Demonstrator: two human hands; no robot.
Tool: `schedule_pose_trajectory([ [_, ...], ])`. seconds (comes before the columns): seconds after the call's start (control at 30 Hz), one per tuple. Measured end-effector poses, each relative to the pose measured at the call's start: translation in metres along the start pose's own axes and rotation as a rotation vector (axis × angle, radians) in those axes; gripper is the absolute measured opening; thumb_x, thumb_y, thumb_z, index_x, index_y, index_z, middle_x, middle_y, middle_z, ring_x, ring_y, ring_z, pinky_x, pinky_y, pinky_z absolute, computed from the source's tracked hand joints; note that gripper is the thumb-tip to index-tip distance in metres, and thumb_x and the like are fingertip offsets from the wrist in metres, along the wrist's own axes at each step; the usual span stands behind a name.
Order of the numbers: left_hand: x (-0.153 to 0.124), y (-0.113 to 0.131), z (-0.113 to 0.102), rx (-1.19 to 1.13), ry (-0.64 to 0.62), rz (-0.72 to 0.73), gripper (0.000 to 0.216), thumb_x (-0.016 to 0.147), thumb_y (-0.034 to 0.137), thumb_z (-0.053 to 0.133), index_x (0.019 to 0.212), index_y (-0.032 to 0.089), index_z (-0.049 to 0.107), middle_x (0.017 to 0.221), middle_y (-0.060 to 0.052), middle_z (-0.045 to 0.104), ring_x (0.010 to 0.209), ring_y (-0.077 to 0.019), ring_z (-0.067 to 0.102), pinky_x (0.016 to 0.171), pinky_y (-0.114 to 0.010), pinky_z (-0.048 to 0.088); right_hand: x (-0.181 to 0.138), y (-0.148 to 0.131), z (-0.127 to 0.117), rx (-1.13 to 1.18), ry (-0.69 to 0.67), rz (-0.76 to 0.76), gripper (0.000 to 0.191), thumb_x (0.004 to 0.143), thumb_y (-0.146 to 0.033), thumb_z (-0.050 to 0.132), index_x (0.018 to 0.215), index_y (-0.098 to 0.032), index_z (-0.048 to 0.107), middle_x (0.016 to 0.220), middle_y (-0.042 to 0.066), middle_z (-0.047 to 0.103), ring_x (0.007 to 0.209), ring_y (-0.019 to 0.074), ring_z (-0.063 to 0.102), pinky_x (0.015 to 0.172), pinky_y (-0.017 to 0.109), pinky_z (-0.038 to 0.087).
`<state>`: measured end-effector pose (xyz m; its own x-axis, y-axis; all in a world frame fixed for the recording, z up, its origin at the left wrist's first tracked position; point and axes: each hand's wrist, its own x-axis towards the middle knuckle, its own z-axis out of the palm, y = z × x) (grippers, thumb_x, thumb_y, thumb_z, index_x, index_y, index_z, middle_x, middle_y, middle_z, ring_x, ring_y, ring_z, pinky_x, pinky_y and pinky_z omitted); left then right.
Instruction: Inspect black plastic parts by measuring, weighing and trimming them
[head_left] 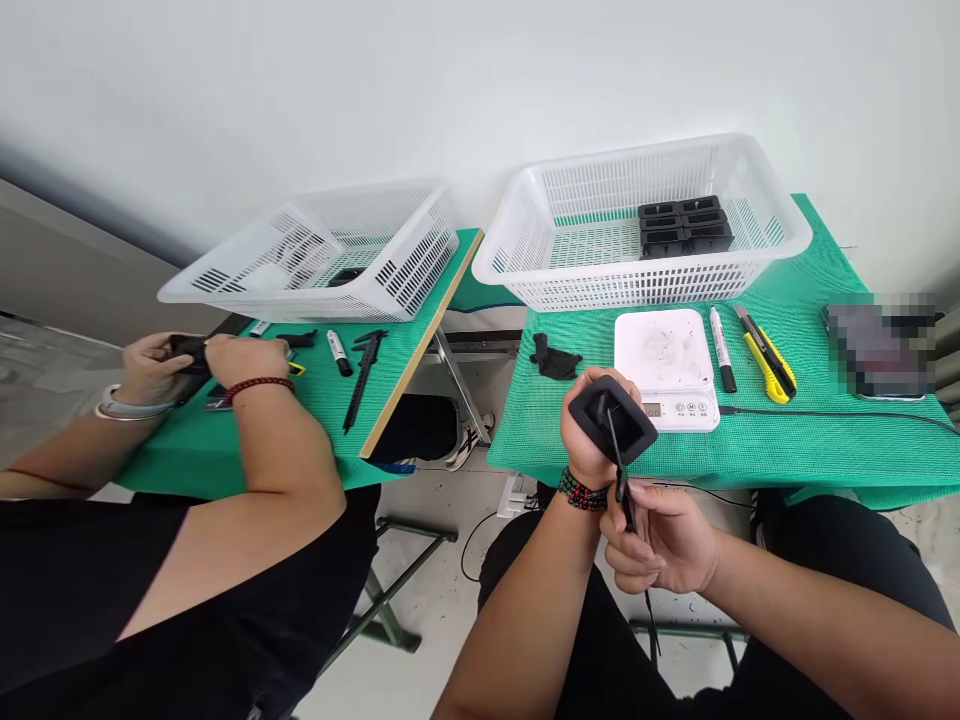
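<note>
My left hand [589,440] wraps round a black hollow rectangular part [637,428] with a wide rim and a deep recess, tilted toward me. My right hand [664,540] pinches a long slim dark tool [628,510] just below it. The tool's thin upper end reaches over the rim into the recess, and a thin tail hangs beneath the fingers; its exact kind is unclear. Behind the part stands a white digital scale [664,350] with dark specks on its plate. A crumpled black scrap [555,358] lies to the left.
A white basket [645,285] at the back holds several black parts [684,228]. Right of the scale lie a marker [722,350], a yellow cutter [766,355] and a blurred phone [881,350]. At left, a co-worker's hands [199,360] work near a caliper [364,380] and another basket [300,300].
</note>
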<state>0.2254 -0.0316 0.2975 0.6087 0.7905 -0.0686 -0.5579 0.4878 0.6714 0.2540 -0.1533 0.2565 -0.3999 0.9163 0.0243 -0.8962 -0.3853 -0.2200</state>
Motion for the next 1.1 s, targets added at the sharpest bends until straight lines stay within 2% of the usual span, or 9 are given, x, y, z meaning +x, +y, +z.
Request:
schedule_pose_trajectory([
  [0.13, 0.0008, -0.0006, -0.0035, -0.025, 0.0, -0.014, 0.035, 0.092, 0.045, 0.056, 0.066, 0.02, 0.052, 0.069, -0.001, 0.047, 0.058, -0.0137, 0.047, 0.053, -0.027, 0.04, -0.0004, -0.0008, 0.0041, -0.006, 0.029, -0.027, 0.026, 0.088, -0.041, 0.077, 0.089, -0.017, 0.068, 0.056, -0.005, 0.056, 0.04, 0.0068, 0.031, 0.042, 0.021, 0.023],
  [0.43, 0.0014, 0.0007, -0.0041, -0.089, -0.02, -0.02, 0.034, 0.089, 0.043, 0.061, 0.066, 0.02, 0.051, 0.068, 0.0, 0.047, 0.058, -0.0133, 0.048, 0.051, -0.026, 0.04, 0.0007, 0.0074, -0.0011, -0.122, 0.163, -0.102, 0.046, 0.085, -0.059, 0.078, 0.078, -0.017, 0.062, 0.044, -0.008, 0.048, 0.035, 0.0059, 0.027, 0.042, 0.022, 0.024],
  [0.7, 0.0017, 0.0016, -0.0018, -0.108, -0.006, -0.033, 0.037, 0.092, 0.043, 0.059, 0.064, 0.019, 0.052, 0.067, 0.0, 0.046, 0.058, -0.0129, 0.05, 0.05, -0.025, 0.041, 0.0008, 0.0075, -0.0012, -0.15, 0.186, -0.109, 0.051, 0.085, -0.064, 0.075, 0.074, -0.017, 0.06, 0.043, -0.009, 0.048, 0.034, 0.0057, 0.03, 0.041, 0.022, 0.024],
  [0.97, 0.0018, 0.0037, 0.0, -0.095, -0.034, -0.091, 0.04, 0.093, 0.048, 0.055, 0.066, 0.02, 0.051, 0.066, 0.0, 0.046, 0.058, -0.0132, 0.047, 0.053, -0.026, 0.041, 0.0018, 0.0061, -0.0022, -0.135, 0.158, -0.113, 0.049, 0.086, -0.062, 0.076, 0.074, -0.016, 0.061, 0.044, -0.008, 0.05, 0.034, 0.0055, 0.031, 0.04, 0.022, 0.025],
  [1.1, 0.0004, 0.006, 0.0031, -0.111, -0.033, -0.141, 0.051, 0.095, 0.061, 0.047, 0.066, 0.019, 0.052, 0.067, 0.0, 0.044, 0.059, -0.0133, 0.044, 0.053, -0.026, 0.041, 0.0018, 0.0042, -0.0032, -0.154, 0.182, -0.114, 0.051, 0.085, -0.063, 0.076, 0.073, -0.016, 0.059, 0.043, -0.008, 0.048, 0.034, 0.0055, 0.031, 0.04, 0.023, 0.023],
])
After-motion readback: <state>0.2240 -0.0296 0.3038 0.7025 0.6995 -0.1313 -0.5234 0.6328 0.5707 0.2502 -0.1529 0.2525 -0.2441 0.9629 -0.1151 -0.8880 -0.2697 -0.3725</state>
